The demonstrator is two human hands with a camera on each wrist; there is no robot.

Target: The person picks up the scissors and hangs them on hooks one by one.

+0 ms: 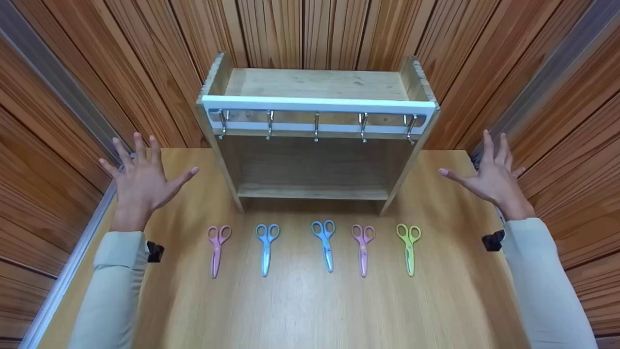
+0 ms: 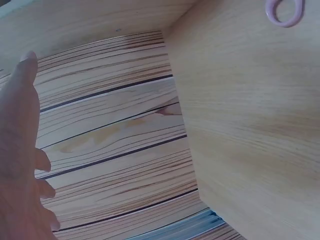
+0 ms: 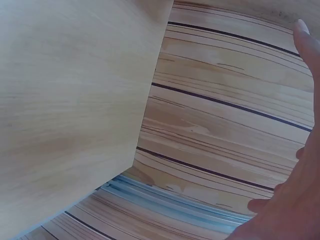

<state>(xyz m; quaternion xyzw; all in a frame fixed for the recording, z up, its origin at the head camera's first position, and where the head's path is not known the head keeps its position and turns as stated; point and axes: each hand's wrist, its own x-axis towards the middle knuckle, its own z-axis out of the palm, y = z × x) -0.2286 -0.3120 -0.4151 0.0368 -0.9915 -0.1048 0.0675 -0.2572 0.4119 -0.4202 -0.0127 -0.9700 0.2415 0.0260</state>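
Left hand point(image 1: 144, 183) and right hand point(image 1: 496, 183) are hovering spread at nine and three o'clock of the shelf unit point(image 1: 315, 167); five scissors point(image 1: 326, 245) are lying apart at its six, presumably spaced for separate grasping.

We look into a booth-like workspace: wood-grain plank panels point(image 1: 278, 34) wall a tabletop point(image 1: 290, 310) on three sides, with grey strips point(image 1: 57, 76) along the corners; whether lab or workshop, we cannot tell.

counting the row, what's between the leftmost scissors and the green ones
A blue pair, another blue pair and a pink pair, seen in the head view.
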